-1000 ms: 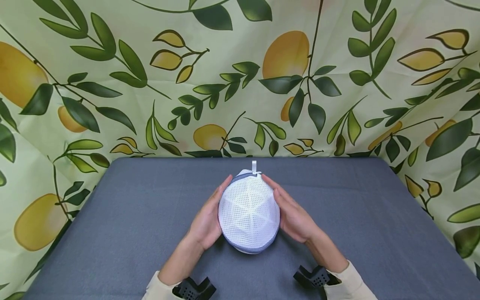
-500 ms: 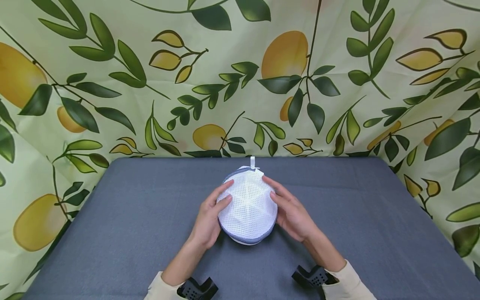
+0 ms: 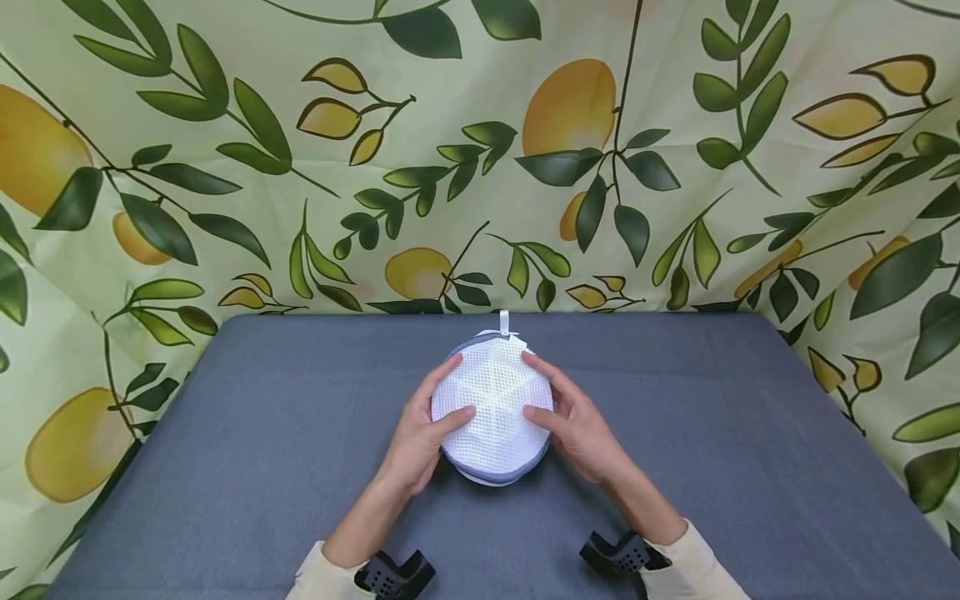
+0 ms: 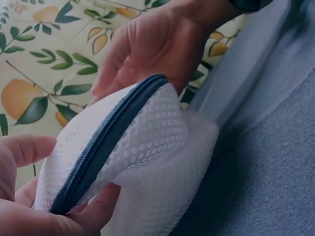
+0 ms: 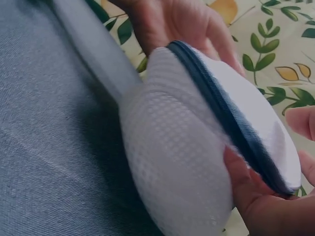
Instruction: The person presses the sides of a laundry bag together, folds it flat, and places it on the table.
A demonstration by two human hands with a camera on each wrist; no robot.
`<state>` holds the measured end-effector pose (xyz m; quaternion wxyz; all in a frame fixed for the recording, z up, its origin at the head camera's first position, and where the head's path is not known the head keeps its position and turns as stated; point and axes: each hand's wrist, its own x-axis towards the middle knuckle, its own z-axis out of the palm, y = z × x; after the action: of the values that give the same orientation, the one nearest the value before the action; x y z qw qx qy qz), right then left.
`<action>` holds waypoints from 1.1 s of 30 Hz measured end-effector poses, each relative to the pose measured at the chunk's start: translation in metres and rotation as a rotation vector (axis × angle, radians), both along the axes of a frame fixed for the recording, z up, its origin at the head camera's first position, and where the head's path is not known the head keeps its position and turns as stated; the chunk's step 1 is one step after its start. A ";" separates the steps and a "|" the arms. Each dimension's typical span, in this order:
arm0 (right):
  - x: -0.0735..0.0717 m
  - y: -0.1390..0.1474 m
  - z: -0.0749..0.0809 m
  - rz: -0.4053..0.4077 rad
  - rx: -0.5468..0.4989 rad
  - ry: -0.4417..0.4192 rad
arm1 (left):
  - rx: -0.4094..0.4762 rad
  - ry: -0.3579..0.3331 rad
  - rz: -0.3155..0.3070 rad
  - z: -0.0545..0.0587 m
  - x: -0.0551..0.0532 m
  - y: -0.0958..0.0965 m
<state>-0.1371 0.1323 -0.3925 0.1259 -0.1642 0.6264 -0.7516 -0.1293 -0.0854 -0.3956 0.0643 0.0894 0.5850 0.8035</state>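
A round white mesh laundry bag [image 3: 497,392] with a blue zipper along its rim is held just above the grey cloth in the head view. My left hand [image 3: 417,435] grips its left side, thumb on the front face and other fingers reaching behind. On the opposite side my right hand [image 3: 587,433] holds it the same way. The blue zipper [image 4: 109,142] looks closed in the left wrist view, and a bulging mesh half lies beneath it. From the right wrist view, fingers of my right hand [image 5: 275,209] curl under the zipper rim. The bag's contents cannot be seen.
A grey-blue cloth [image 3: 247,450] covers the table. Behind and along both sides hangs a cream curtain [image 3: 465,92] printed with lemons and leaves. A white loop tab [image 3: 504,322] stands up from the bag's far edge. Each wrist carries a black camera mount [image 3: 395,575].
The bag has shifted slightly away from me and to the left. Both thumbs have moved from its sides onto the front face, the left one first.
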 end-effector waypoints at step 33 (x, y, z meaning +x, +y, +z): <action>-0.001 0.005 -0.004 0.038 0.274 0.077 | -0.303 -0.049 0.074 0.004 0.009 0.005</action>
<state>-0.1385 0.1374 -0.3966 0.1371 -0.1860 0.7242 -0.6497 -0.1202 -0.0801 -0.3914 0.0617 0.0376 0.7009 0.7096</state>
